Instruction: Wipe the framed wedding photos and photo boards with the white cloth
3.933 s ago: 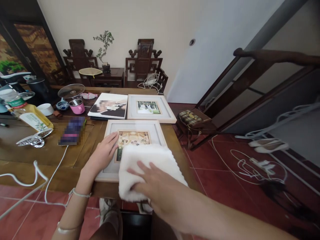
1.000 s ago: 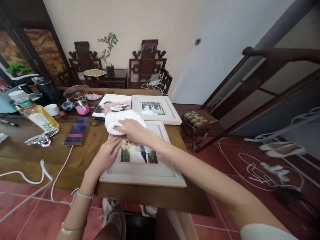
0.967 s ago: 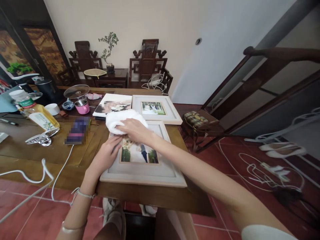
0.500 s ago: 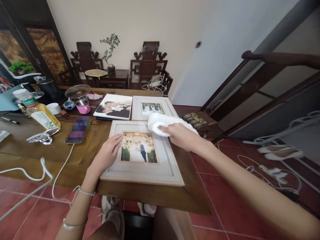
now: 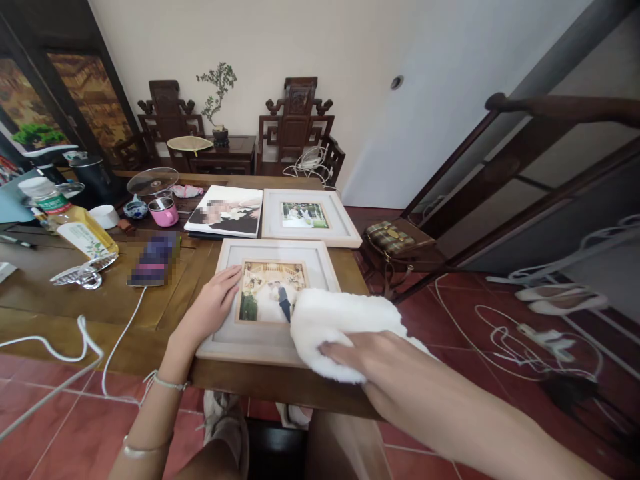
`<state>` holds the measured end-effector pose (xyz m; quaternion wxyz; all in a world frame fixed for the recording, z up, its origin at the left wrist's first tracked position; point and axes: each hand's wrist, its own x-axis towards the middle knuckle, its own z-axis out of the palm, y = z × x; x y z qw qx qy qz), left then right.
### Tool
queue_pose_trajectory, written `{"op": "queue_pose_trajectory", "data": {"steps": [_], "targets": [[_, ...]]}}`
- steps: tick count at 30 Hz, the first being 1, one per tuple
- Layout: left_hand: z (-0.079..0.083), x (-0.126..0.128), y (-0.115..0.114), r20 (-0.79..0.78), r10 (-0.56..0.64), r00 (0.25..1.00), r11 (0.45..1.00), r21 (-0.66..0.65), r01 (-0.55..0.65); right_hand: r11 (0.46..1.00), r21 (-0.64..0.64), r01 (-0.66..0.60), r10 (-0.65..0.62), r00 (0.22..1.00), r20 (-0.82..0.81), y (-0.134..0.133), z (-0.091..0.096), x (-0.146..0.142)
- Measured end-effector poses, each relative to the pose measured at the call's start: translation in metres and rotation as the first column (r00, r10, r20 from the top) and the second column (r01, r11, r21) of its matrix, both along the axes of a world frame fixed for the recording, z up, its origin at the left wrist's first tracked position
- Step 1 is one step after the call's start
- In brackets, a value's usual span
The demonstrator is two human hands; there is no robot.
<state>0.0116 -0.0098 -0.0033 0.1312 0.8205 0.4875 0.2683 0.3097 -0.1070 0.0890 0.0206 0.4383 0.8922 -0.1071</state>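
A light wooden picture frame (image 5: pixel 213 347) with a couple's photo (image 5: pixel 267 280) lies flat near the table's front edge. My left hand (image 5: pixel 215 300) rests on its left side, fingers stretched out flat. Bunched in my right hand (image 5: pixel 370 357) is a thick white cloth (image 5: pixel 345 313), which covers the frame's lower right part and hides that corner. Behind lies a second picture frame (image 5: pixel 345 238) with an outdoor photo. Left of it, a photo album (image 5: pixel 225 213) sits on something dark.
On the wooden table (image 5: pixel 135 317) stand a pink mug (image 5: pixel 164 212), an oil bottle (image 5: pixel 75 220), a hair clip (image 5: pixel 85 272) and a phone (image 5: pixel 154 260) with a white cable. A plaid bag (image 5: pixel 393 238) is beyond the right edge. A dark chair (image 5: pixel 565 110) stands at right.
My right hand has brought the cloth from the frame's upper right edge down toward its lower right corner, nearer me. The second frame is now uncovered. My left hand stays in place.
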Motion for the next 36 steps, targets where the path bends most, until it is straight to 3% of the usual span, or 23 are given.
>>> {"op": "queue_pose_trajectory", "data": {"steps": [3, 8, 11, 14, 22, 26, 30, 36], "targets": [[0.001, -0.001, 0.0, 0.0, -0.007, 1.0, 1.0, -0.005, 0.007, 0.988, 0.113, 0.104, -0.112, 0.992, 0.063, 0.036, -0.009, -0.008], [-0.002, -0.002, 0.001, 0.014, -0.025, 1.0, 1.0, 0.012, 0.025, 0.89, 0.433, 0.143, -0.174, 0.984, 0.031, 0.117, -0.038, -0.008], [-0.003, -0.002, 0.001, 0.022, -0.022, 1.0, 1.0, 0.022, 0.021, 0.882, 0.462, 0.097, -0.135, 0.989, 0.051, 0.14, -0.049, -0.011], [-0.003, 0.0, 0.001, 0.023, -0.015, 1.0, 1.0, 0.024, 0.014, 0.912, 0.409, 0.03, -0.069, 0.994, 0.081, 0.128, -0.055, -0.017], [-0.004, 0.0, 0.002, 0.019, -0.002, 1.0, 1.0, 0.029, 0.001, 0.933, 0.341, -0.118, 0.113, 0.993, 0.035, 0.014, -0.044, -0.02], [-0.003, -0.001, 0.002, 0.018, -0.013, 1.0, 1.0, 0.026, 0.013, 0.931, 0.324, -0.166, 0.21, 0.972, -0.104, -0.019, -0.039, -0.021], [-0.002, -0.001, 0.002, -0.008, -0.014, 1.0, 1.0, 0.016, 0.014, 0.966, 0.223, -0.129, 0.156, 0.982, -0.108, -0.003, -0.046, -0.028], [-0.002, -0.002, 0.001, 0.015, -0.027, 1.0, 1.0, 0.003, 0.027, 0.952, 0.283, 0.118, -0.103, 0.993, -0.065, 0.091, -0.054, -0.035]]}}
